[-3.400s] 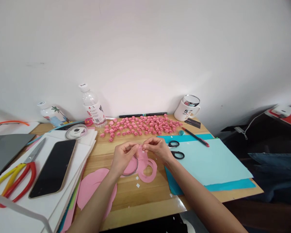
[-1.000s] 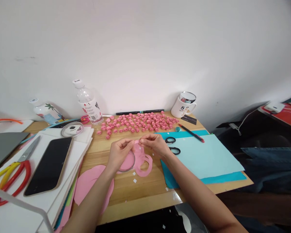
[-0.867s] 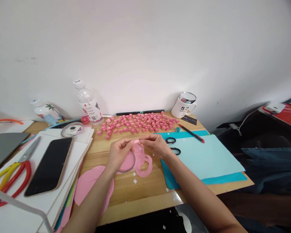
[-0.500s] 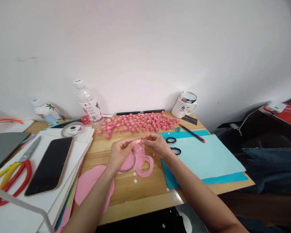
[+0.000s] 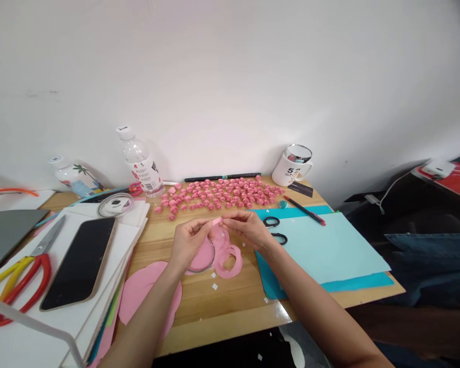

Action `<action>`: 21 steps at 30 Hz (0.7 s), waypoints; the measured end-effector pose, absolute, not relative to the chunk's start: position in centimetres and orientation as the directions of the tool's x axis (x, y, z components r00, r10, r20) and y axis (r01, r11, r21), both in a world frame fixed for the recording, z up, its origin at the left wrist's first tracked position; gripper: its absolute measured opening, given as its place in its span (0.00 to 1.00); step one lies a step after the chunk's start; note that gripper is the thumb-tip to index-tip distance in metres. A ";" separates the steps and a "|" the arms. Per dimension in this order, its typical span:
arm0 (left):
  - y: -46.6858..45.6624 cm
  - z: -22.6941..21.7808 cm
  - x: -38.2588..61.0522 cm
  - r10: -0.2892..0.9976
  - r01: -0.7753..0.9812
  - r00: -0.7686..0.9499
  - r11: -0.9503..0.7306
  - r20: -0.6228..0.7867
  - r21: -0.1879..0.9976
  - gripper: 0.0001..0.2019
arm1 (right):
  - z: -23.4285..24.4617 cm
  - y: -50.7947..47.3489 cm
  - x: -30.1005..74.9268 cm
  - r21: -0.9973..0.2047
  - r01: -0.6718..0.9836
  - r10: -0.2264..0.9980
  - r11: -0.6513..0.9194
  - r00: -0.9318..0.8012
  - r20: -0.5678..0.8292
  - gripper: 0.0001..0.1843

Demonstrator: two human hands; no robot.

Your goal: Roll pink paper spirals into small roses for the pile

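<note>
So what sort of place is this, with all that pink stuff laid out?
Probably a desk used for paper crafts: the wooden top stands against a wall and bears rows of small pink rolls, scissors with red and yellow handles, and a pale blue sheet.

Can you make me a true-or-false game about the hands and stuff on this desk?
1. The left hand and right hand pinch a thin pink paper strip. True.
2. The right hand holds black-handled metal scissors. False: the scissors lie by the right wrist, over blue paper.
3. A white mug with a handle stands right of the rolled pink paper flowers. True.
4. A black rectangular phone lies on blue paper. False: the phone lies on stacked white sheets.
</note>
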State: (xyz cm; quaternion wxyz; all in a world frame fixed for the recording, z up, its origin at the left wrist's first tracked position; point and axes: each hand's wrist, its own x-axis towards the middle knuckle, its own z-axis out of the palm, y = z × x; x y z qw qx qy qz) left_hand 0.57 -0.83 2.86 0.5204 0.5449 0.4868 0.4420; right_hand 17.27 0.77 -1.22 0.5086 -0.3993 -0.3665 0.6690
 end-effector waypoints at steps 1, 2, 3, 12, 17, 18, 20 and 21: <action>-0.8 2.8 0.5 0.990 0.074 0.136 0.015 -0.025 0.997 0.10 | -1.2 0.8 17.3 -0.898 -0.384 0.972 -0.215 -0.171 -0.160 0.12; -0.8 2.7 0.5 0.990 0.077 0.138 0.017 -0.028 0.997 0.10 | -1.2 0.8 17.3 -0.899 -0.382 0.972 -0.214 -0.175 -0.157 0.12; -0.8 2.6 0.5 0.989 0.080 0.142 0.021 -0.032 0.997 0.10 | -1.2 0.8 17.3 -0.899 -0.383 0.972 -0.214 -0.176 -0.156 0.12; -0.8 2.2 0.4 0.983 0.091 0.178 0.019 -0.035 0.996 0.08 | -1.2 0.7 17.3 -0.893 -0.402 0.977 -0.202 -0.151 -0.153 0.10; -0.8 2.4 0.4 0.984 0.090 0.174 0.016 -0.032 0.996 0.09 | -1.3 0.7 17.3 -0.898 -0.396 0.980 -0.195 -0.123 -0.158 0.10; -0.8 2.4 0.4 0.985 0.086 0.172 0.015 -0.029 0.996 0.09 | -1.3 0.8 17.3 -0.897 -0.396 0.979 -0.199 -0.117 -0.165 0.10; -0.8 2.4 0.4 0.987 0.077 0.159 0.014 -0.026 0.997 0.09 | -1.3 0.8 17.3 -0.894 -0.394 0.977 -0.213 -0.117 -0.181 0.11; -0.7 2.4 0.3 0.988 0.071 0.151 0.014 -0.025 0.997 0.09 | -1.3 0.8 17.3 -0.891 -0.396 0.975 -0.221 -0.126 -0.186 0.11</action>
